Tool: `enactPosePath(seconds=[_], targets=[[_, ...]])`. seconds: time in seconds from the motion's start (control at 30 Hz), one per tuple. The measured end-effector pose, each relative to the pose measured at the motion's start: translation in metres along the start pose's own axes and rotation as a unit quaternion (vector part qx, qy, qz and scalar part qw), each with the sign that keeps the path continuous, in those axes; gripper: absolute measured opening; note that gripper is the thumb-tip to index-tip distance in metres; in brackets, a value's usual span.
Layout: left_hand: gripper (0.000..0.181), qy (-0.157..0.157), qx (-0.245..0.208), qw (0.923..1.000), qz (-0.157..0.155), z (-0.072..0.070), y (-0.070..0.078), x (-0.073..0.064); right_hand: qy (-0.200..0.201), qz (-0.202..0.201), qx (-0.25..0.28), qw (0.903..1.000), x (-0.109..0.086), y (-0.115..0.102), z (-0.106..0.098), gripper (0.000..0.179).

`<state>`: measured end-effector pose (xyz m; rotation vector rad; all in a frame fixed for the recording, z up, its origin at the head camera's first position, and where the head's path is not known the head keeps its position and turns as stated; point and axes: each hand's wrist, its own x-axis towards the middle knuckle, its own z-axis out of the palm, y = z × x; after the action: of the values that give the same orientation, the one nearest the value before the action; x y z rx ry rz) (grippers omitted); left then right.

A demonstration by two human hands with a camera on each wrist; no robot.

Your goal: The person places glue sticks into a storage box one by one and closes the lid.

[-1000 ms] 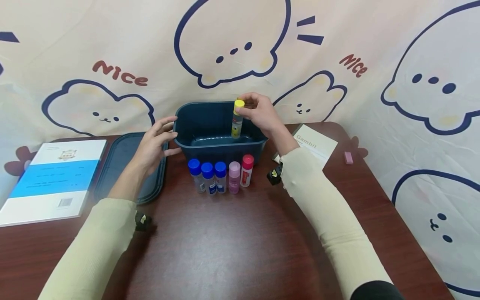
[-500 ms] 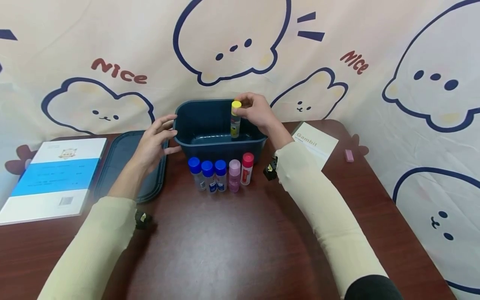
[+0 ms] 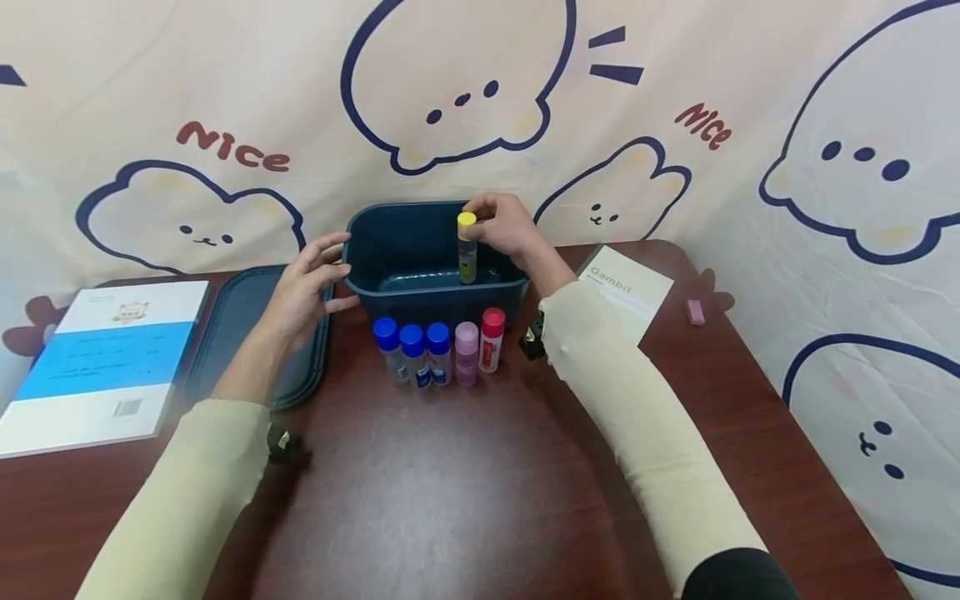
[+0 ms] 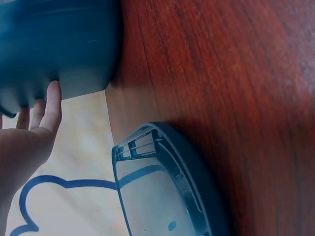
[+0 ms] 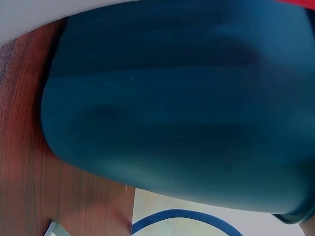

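Observation:
A dark teal plastic bin [image 3: 427, 305] stands on the table near the back wall. My left hand [image 3: 302, 287] touches its left end with extended fingers; in the left wrist view, the fingertips [image 4: 53, 93] lie against the bin's outer wall. My right hand [image 3: 504, 227] reaches in over the right side and pinches a glue stick [image 3: 467, 260] by its yellow cap. That glue stick is upright inside the bin, its lower end near the floor. In front of the bin stand three blue-capped glue sticks [image 3: 415, 354], a pink one [image 3: 467, 354] and a red-capped one [image 3: 491, 340].
Left of the bin lies its dark lid [image 3: 240, 312], partly behind the left forearm. A white and blue book [image 3: 112, 358] is at the far left. On the right lie a cream Gambit notebook [image 3: 630, 287] and a small pink eraser [image 3: 696, 312]. A printed cloth [image 3: 420, 75] hangs behind.
My right hand has lowered the yellow-capped glue stick deeper into the bin and shifted slightly left. My left hand stays at the bin's left end.

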<state>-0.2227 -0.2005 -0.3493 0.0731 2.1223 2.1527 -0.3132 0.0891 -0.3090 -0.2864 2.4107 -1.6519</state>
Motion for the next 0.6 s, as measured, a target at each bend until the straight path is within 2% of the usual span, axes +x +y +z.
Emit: enactPosePath(seconds=[0.6], targets=[[0.046, 0.000, -0.009, 1.0000, -0.001, 0.0011, 0.0002, -0.0010, 0.005, 0.014, -0.056, 0.9983, 0.0023, 0.0006, 0.0031, 0.032]])
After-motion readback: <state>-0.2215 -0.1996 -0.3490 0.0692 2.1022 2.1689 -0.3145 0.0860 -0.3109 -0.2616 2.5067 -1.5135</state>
